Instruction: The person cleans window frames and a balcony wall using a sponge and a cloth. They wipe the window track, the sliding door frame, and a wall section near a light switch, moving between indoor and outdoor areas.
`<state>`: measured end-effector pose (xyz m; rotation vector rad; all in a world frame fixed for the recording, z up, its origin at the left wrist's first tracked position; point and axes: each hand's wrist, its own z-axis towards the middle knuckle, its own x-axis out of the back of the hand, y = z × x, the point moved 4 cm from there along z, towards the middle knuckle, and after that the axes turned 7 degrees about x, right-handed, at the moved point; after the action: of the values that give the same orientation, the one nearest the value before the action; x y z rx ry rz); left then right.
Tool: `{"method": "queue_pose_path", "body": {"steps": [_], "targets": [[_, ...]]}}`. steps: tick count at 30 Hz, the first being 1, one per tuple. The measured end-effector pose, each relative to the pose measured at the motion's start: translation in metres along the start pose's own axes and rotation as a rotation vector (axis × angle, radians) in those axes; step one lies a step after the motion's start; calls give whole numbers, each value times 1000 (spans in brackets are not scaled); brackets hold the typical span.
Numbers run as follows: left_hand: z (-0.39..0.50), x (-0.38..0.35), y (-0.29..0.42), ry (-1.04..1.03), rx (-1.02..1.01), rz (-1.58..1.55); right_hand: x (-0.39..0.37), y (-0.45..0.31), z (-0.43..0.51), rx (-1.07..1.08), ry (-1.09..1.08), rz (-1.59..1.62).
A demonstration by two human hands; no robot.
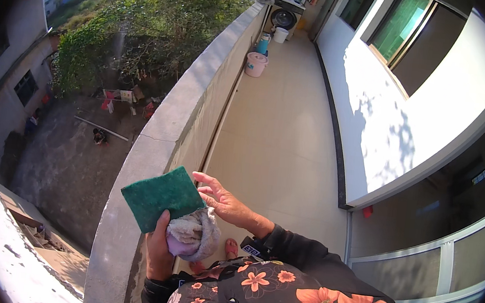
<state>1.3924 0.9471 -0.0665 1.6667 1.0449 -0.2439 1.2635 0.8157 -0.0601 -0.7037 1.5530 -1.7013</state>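
Note:
My left hand [158, 247] grips a green scouring pad [162, 196] together with a bunched, greyish cloth [198, 231], its thumb lying on the pad's lower edge. A pale purple patch shows at the bottom of the cloth bundle. At the pad's right corner is my right hand [224, 203], with its fingers spread; the fingertips are close to the pad and the top of the cloth, and whether they touch is hard to tell. Both hands are beside the concrete top of the balcony wall [153, 155].
Past the wall the ground drops to a lower yard [67, 168] with a person in it. Along the tiled walkway [280, 133] stand a lidded pink bucket [256, 65], a blue flask [263, 45], a white bucket [280, 35] and a washing machine [284, 17]. A windowed white wall [388, 118] runs at right.

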Motion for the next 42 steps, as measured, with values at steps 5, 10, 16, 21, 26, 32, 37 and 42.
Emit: {"method": "queue_pose_path", "body": {"steps": [5, 10, 16, 21, 26, 32, 37, 42], "targets": [[53, -67, -76, -136, 189, -89, 42, 9, -77, -119, 68, 476], [85, -171, -139, -290, 47, 90, 143, -12, -142, -72, 356, 321], [104, -318, -233, -530, 372, -59, 253, -56, -243, 233, 714, -33], [103, -398, -305, -424, 342, 74, 309, -73, -328, 322, 1079, 65], [50, -457, -382, -561, 352, 500, 332, -85, -364, 409, 1083, -107], [44, -519, -486, -720, 773, 484, 405, -89, -447, 368, 1362, -47], [71, -582, -570, -966, 830, 537, 471, -89, -491, 484, 1527, -35], [103, -671, -614, -1023, 659, 384, 520, -91, -543, 475, 1727, 302]]}}
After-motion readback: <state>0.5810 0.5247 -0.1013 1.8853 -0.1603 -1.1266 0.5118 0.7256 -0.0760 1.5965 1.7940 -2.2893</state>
